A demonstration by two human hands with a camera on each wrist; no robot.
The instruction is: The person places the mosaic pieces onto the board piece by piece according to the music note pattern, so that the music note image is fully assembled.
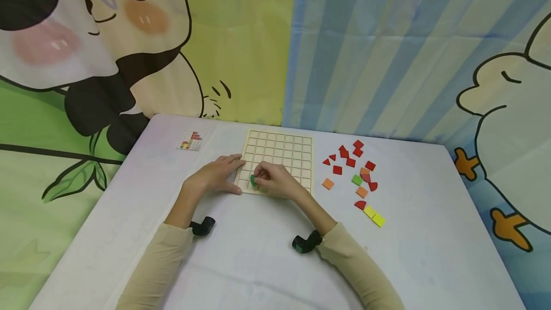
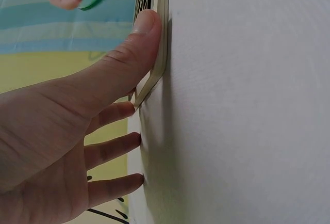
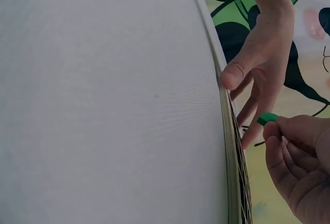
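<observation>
A pale wooden grid board lies flat on the white table. My left hand rests at its near left corner with fingers spread, and the left wrist view has the thumb against the board's edge. Over the board's near left squares, my right hand pinches a small green tile between thumb and fingertips. That tile shows a rounded edge in the left wrist view, and in the right wrist view it sticks out past the fingertips, held above the board.
Right of the board lie scattered tiles: several red squares, triangles and rounded pieces, orange squares, a green square and two yellow squares. A small printed pattern card sits at the back left. A cartoon curtain hangs behind the table.
</observation>
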